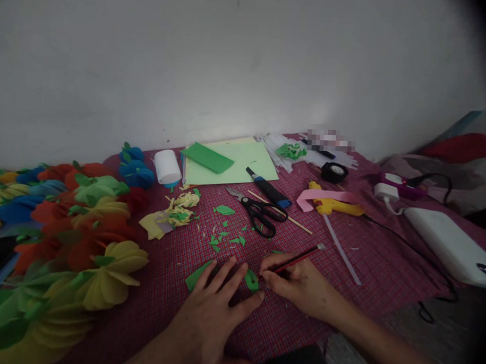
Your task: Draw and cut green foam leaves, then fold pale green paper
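A person sits at a bench covered in a red checked cloth [302, 317], seen from their own head. The left hand [217, 303] lies flat, fingers spread apart, pressing down a piece of green paper [250, 280] near the bench's front edge. The right hand [299, 282] has its fingers clamped on a red pencil [298, 259], whose tip meets the green paper's right end. The marking looks underway and this piece is not yet cut: the black scissors [260, 212] lie unused just beyond, among small green scraps [225, 237]. A heap of finished paper flowers [74, 234] in red, yellow, blue and green fills the left side, suggesting much work is done. Light green sheets [235, 163] and a yellow glue gun [335, 205] wait further back.
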Available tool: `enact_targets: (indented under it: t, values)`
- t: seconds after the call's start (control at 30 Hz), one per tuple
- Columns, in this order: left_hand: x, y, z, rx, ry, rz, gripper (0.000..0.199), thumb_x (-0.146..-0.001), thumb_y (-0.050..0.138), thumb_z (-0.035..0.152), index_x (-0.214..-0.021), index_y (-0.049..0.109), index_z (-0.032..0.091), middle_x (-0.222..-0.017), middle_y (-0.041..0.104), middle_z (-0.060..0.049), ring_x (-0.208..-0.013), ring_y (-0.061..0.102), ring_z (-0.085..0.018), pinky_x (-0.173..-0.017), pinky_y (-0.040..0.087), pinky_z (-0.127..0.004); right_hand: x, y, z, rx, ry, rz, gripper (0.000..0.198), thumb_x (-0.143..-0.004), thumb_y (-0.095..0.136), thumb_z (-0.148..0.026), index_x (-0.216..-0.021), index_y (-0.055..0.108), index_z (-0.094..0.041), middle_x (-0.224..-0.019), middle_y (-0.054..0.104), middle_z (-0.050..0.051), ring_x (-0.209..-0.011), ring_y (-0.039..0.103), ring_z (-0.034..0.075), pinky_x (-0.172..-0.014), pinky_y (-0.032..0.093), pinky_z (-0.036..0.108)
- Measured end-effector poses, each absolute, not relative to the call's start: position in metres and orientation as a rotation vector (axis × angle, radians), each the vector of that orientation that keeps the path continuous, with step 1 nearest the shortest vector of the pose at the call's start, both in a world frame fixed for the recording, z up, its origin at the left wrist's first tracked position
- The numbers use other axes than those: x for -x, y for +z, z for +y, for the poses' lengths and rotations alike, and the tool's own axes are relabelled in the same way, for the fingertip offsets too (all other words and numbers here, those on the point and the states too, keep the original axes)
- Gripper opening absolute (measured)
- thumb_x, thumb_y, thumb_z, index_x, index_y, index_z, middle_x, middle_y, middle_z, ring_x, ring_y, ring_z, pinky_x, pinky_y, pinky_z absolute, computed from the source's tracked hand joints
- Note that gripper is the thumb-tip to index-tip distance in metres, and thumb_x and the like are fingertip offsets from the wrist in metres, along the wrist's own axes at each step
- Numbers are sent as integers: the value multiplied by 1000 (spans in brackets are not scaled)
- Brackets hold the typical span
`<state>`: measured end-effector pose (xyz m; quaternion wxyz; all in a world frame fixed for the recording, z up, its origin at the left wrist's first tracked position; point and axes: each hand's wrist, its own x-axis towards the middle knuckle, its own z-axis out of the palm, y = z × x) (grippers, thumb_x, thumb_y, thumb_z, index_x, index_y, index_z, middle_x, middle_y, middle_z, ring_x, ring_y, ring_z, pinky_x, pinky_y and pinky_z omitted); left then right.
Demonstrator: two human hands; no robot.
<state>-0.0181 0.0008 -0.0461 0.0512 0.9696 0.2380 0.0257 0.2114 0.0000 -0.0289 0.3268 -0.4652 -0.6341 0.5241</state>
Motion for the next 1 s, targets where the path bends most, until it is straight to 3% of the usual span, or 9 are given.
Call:
enact_targets:
  t: [0.4,0.5,0.6,0.77,1.0]
  values:
    - [17,-49,-3,-2895,103,661,91,-66,52,75,-141,14,42,-151,5,-12,-129,19,-49,-90,22,-71,-212,-30,0,1243,1354,-1683,11,-79,50,-16,-72,60,-17,-60,47,-4,-55,41,10,-49,32,21]
    - [17,-51,-2,-2885,93,621,90,-67,55,71,-142,16,40,-150,13,-12,-127,18,-52,-88,21,-74,-212,-30,0,1223,1359,-1685,11,-79,50,-16,-72,60,-17,-60,48,-4,-55,42,10,-50,32,21]
    - [20,-53,-1,-2871,51,598,82,-71,57,64,-141,22,38,-149,19,-12,-128,19,-51,-88,20,-75,-212,-28,0,1215,1375,-1682,11,-79,51,-16,-70,58,-16,-60,47,-4,-54,40,9,-49,31,20]
    - [22,-50,0,-2839,21,608,61,-74,63,48,-131,41,39,-150,16,-9,-130,15,-49,-92,18,-73,-212,-28,0,1207,1398,-1672,12,-79,51,-15,-70,58,-15,-59,45,-5,-54,38,8,-49,30,19]
    - [18,-52,-2,-2840,63,657,48,-81,61,36,-126,47,41,-150,18,-7,-130,15,-48,-91,19,-74,-213,-31,-2,1232,1452,-1682,10,-75,51,-12,-71,60,-16,-59,49,-5,-54,41,8,-49,32,19]
